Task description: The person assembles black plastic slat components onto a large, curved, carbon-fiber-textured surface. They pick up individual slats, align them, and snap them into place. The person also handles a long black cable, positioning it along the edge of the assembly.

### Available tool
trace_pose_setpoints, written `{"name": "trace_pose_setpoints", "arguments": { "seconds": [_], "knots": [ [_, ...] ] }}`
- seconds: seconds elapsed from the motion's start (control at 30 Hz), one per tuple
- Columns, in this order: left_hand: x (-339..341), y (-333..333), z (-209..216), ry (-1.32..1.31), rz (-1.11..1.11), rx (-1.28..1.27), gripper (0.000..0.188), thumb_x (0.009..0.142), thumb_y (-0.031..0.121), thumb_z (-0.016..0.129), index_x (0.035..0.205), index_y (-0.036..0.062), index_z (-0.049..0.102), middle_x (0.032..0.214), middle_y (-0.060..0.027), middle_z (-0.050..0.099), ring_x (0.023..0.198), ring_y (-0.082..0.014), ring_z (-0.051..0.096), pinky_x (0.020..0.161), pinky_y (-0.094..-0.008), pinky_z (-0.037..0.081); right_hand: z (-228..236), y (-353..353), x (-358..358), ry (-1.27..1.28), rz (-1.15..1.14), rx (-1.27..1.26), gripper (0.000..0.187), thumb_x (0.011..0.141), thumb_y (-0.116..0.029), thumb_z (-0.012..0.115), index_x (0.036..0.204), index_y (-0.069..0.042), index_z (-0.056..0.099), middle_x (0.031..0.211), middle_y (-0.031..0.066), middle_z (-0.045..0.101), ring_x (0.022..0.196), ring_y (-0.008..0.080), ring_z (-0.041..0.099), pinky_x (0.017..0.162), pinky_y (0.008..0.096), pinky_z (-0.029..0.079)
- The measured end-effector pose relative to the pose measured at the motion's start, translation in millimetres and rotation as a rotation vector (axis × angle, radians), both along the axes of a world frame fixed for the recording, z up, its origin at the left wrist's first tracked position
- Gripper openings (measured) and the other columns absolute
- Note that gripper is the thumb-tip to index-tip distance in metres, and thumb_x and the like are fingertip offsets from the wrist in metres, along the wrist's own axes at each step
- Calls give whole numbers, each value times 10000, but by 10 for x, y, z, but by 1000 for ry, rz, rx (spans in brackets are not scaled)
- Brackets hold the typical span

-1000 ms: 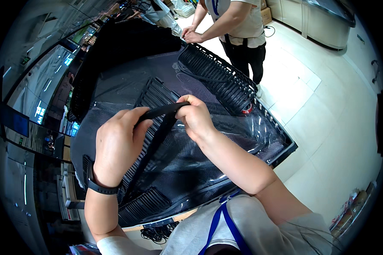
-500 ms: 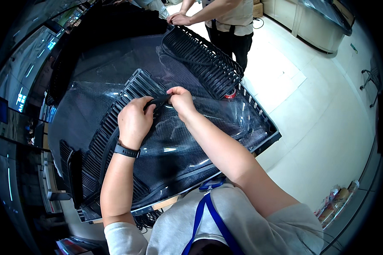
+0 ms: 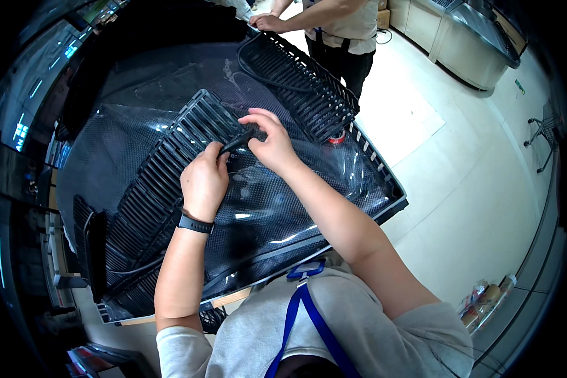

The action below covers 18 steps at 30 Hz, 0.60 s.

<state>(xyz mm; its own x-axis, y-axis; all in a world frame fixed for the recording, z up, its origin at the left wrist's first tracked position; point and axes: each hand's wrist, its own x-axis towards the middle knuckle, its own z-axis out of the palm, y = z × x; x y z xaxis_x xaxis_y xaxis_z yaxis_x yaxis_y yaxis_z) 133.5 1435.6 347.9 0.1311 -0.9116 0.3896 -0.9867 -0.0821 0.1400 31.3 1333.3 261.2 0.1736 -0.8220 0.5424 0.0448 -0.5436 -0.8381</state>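
Observation:
A black flexible strip (image 3: 236, 142) runs between my hands, over a long black slatted plastic panel (image 3: 154, 164). My left hand (image 3: 203, 179), with a dark band on its wrist, pinches the strip between thumb and fingers. My right hand (image 3: 274, 143) is at the strip's other end. Its fingers are lifted and stand apart from the thumb, with the dark end in the gap. Whether the thumb touches the strip I cannot tell. Under the panel lies a dark mesh-textured surface (image 3: 277, 189) with glossy clear film over it.
Another black slatted panel (image 3: 296, 82) lies at the far right edge, where a co-worker's hands (image 3: 269, 23) rest. Beside it sits a red tape roll (image 3: 337, 137). A light-edged frame (image 3: 394, 205) borders the work surface. A wheeled stand (image 3: 542, 142) is on the floor at right.
My right fingers have opened away from the strip, where they were pinching it. A looser length that hung by my left wrist no longer shows there. The view has shifted slightly.

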Motion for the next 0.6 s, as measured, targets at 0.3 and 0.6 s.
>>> {"name": "trace_pose_setpoints", "arguments": {
  "seconds": [0.3,0.6],
  "knots": [
    [35,80,-231,-4,-80,-235,151,825,99,593,966,52,620,802,-112,640,694,-275,632,603,-341,506,326,-206,-360,321,333,-596,184,735,-59,664,919,-58,673,904,93,664,832,252,638,744,339,522],
    [64,126,-330,-78,-148,-333,218,762,40,618,979,51,608,884,-84,661,724,-232,635,614,-325,504,521,-264,-341,505,451,-836,214,709,-35,625,920,-14,602,885,83,601,877,250,578,754,333,505]
  ]
}}
